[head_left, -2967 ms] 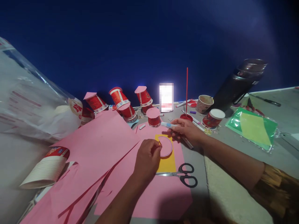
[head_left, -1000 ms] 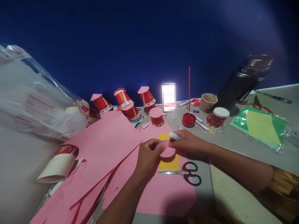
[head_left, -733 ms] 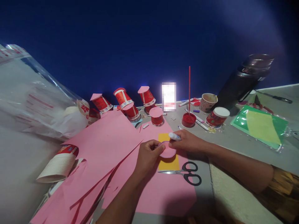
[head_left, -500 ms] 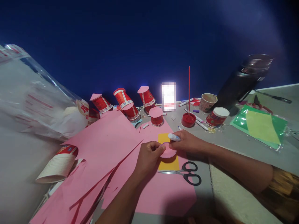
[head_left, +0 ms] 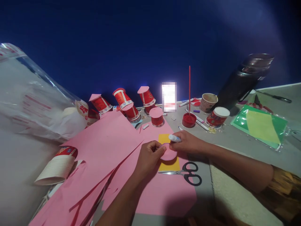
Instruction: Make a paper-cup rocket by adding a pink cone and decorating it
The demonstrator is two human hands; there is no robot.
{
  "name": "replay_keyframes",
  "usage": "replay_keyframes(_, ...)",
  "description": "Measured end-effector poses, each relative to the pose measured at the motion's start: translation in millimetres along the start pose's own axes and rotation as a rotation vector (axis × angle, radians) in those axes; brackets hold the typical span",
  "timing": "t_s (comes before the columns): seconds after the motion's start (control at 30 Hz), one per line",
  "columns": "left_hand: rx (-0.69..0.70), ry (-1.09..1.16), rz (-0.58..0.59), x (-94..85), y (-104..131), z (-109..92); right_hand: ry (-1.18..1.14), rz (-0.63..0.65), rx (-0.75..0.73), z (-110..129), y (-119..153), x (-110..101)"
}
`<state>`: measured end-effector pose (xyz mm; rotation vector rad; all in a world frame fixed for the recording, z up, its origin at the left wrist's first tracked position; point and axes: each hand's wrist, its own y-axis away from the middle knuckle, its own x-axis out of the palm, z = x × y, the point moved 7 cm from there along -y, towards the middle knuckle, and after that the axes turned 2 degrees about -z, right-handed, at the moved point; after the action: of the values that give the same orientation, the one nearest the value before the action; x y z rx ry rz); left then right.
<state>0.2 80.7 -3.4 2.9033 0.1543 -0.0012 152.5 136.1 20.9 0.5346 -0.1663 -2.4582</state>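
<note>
Head view: the left hand (head_left: 150,154), left of the yellow card (head_left: 172,165), is narrow, thumb and fingers pinching the pink disc (head_left: 169,154). The disc is over the card; contact with it cannot be determined. The right hand (head_left: 188,142), right of the card, is curled around a white tube (head_left: 174,138), fingertips at the disc's edge. Scissors (head_left: 187,173) lie at the card's near edge.

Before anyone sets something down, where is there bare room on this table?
Grey table lies bare between the white-topped cup, green packet and right forearm. The pink sheet is open below the scissors, right of the left forearm. Crowded: the back, with red cups; around the red pot, with markers; the yellow paper, under the disc.
</note>
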Motion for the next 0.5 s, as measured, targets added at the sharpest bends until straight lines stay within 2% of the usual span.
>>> replay_keyframes(0.5, -0.047, -0.016, 0.024, 1.6, 2.1, 3.1, 0.019, -0.001, -0.063, 2.0, 1.2, -1.2)
